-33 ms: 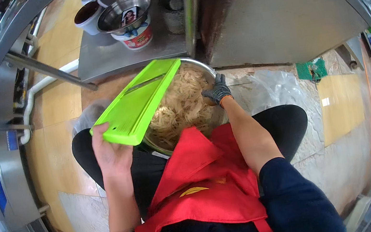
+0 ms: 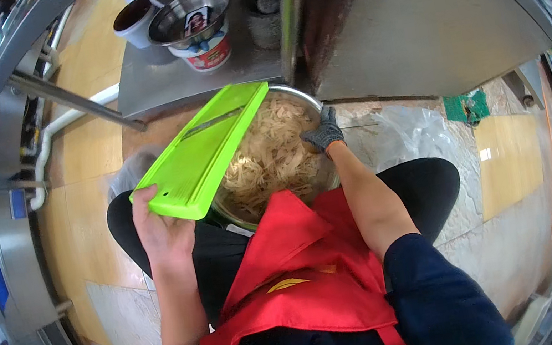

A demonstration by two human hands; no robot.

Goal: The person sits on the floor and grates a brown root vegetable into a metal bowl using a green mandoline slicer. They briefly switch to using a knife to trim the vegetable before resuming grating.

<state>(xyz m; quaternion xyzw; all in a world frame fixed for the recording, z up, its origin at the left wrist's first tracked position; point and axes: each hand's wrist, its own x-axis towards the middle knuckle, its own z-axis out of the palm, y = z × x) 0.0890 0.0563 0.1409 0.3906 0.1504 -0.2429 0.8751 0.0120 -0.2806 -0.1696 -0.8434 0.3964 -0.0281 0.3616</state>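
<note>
Green slicer [image 2: 209,153] slants over the left of the bowl [image 2: 325,176], long axis toward its far rim; left hand [image 2: 167,234] clamps the near end; gloved right hand [image 2: 323,135] curls at the bowl's right, hold unclear.

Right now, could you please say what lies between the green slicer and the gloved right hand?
Pale shreds in the metal bowl, as the head view shows.

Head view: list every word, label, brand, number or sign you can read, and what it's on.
No text is clear enough to quote.
Red-and-white plastic tub: print too small and blurred to read.
Red apron: yellow mark, no readable words.
Green mandoline slicer: no lettering discernible.
</note>
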